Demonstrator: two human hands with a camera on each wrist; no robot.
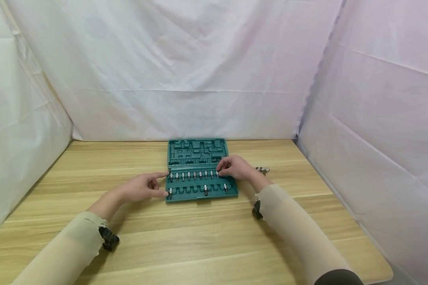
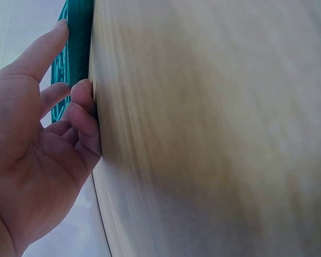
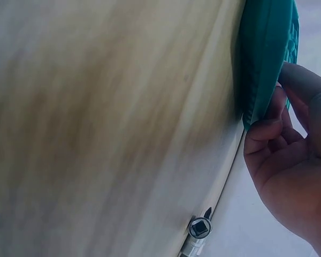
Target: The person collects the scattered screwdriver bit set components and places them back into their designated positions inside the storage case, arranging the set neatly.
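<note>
"What's the left hand (image 1: 142, 187) doing?"

"Spreading thumb and forefinger at the open green plastic case's (image 1: 192, 196) left edge. Silver metal sockets (image 1: 200, 174) are crowding its upper row."

"And the right hand (image 1: 234, 168)?"

"Pinching the end socket (image 1: 217, 173) near the case's right edge, probably feeling light, hard, slick: grip its sides. Loose metal pieces (image 1: 263, 170) are lying right of the case."
</note>
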